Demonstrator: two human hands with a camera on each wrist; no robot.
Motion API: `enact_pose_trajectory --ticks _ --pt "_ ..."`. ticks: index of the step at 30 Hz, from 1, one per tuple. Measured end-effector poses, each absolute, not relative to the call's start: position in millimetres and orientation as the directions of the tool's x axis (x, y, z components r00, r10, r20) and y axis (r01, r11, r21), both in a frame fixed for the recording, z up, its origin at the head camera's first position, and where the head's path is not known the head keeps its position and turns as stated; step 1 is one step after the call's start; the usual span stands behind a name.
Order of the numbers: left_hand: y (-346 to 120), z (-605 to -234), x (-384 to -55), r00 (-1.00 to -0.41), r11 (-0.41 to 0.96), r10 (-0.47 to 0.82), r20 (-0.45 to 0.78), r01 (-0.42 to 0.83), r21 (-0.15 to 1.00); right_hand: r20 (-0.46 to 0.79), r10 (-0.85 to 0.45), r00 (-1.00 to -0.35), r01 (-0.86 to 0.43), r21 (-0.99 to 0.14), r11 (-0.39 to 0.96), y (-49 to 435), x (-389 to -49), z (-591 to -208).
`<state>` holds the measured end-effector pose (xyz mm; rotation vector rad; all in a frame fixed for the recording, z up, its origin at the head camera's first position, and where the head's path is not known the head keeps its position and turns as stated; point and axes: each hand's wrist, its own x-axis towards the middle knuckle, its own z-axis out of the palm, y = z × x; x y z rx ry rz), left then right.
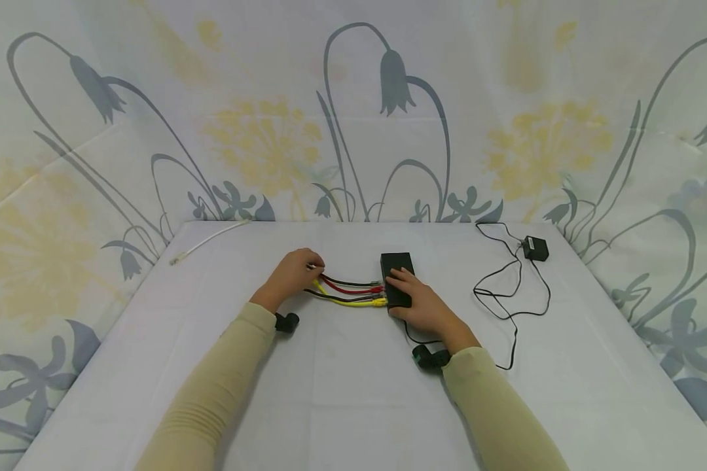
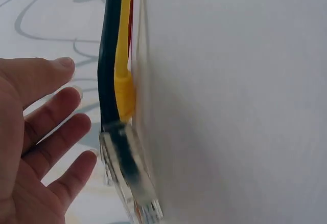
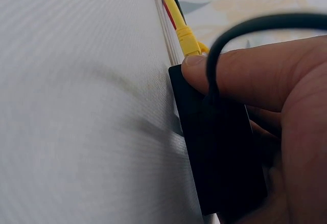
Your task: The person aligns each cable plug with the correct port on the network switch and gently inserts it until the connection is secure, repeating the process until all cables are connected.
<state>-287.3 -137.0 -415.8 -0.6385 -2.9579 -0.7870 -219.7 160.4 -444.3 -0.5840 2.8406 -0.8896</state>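
A black network switch (image 1: 396, 263) lies on the white table, and my right hand (image 1: 427, 307) grips it, thumb on the near end and fingers spread over the top. Black (image 1: 349, 283), red (image 1: 349, 291) and yellow (image 1: 353, 305) network cables plug into its left side. My left hand (image 1: 291, 273) is at the loose ends of these cables. In the left wrist view its fingers (image 2: 59, 134) are loosely bent, with nothing between them and the thumb. Close beside them hangs a black cable (image 2: 107, 55) ending in a clear plug (image 2: 130, 168).
A black power adapter (image 1: 535, 248) lies at the back right, its thin black cord (image 1: 509, 317) looped over the table. At the back left is a short white cable (image 1: 209, 241) with a clear plug. A floral curtain (image 1: 353, 131) hangs behind the table.
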Motion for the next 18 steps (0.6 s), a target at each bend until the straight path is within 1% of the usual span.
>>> enact_pose_trajectory --ticks 5,12,18 --pt "-150.0 -416.5 -287.9 -0.922 0.787 0.361 0.141 0.382 0.485 0.016 -0.39 -0.921 -0.329 -0.571 0.752 160.4 -219.3 -445.2" --pt "-172.3 -417.9 -289.2 -0.909 0.786 0.357 0.216 0.417 0.455 0.02 -0.39 -0.921 -0.331 -0.57 0.752 160.5 -219.5 -445.8" --pt "-193.7 -415.8 -288.6 -0.922 0.812 0.303 0.242 0.382 0.442 0.019 -0.391 -0.92 -0.331 -0.571 0.751 160.7 -218.7 -444.6"
